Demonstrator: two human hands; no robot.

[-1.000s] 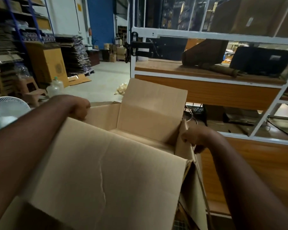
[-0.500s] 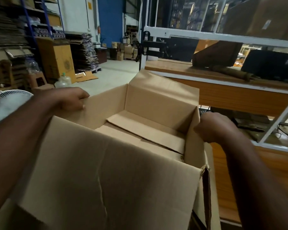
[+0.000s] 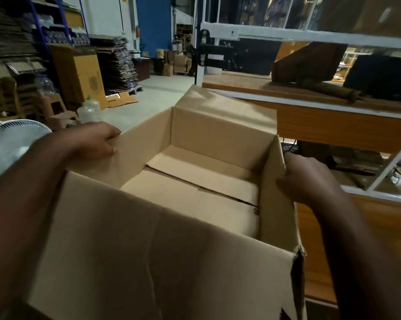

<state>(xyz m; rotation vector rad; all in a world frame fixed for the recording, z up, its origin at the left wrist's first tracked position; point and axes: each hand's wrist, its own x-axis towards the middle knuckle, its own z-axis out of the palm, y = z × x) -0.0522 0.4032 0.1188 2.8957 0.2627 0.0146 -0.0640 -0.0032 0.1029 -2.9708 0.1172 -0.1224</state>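
My left hand (image 3: 95,142) grips the open brown cardboard box (image 3: 218,130) at nine o'clock, my right hand (image 3: 303,179) at three. Its long axis runs twelve to six, equally near both.

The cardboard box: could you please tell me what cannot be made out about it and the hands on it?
- Head view, cardboard box: its underside and whatever bears it, hidden by its near flap and the frame's bottom edge.
- Head view, box floor: the near strip, behind that flap.
- Head view, right hand: fingertips, hidden by its own knuckles.
- Head view, left hand: palm, turned away.
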